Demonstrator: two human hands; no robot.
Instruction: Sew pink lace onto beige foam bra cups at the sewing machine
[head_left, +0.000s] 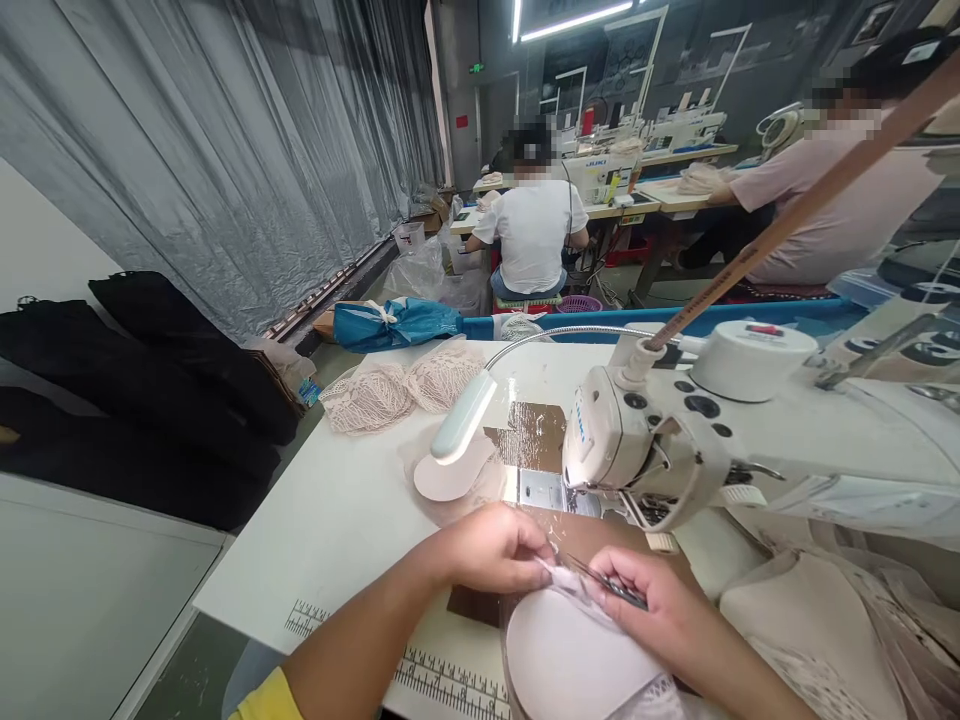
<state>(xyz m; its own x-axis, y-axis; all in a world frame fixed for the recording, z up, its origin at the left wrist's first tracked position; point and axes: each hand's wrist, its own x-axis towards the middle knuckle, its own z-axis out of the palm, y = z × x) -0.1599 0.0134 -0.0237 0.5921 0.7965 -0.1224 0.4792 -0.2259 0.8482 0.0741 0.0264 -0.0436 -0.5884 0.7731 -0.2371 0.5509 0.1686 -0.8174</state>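
My left hand (491,550) pinches the edge of a pale pink padded cup (570,655) that lies on the white table (352,510) in front of the sewing machine (675,440). My right hand (649,600) is closed on small dark thread snips (604,583), their tips pointing at the pinched fabric edge. Both hands meet just in front of the machine's needle area. A second pale cup (454,480) lies under the lamp.
A gooseneck lamp (465,420) bends over the table. Lace cups (405,385) sit at the table's far edge, more pale cups (810,620) at right. Black bags (150,390) lie at left. Other people sit at sewing tables behind.
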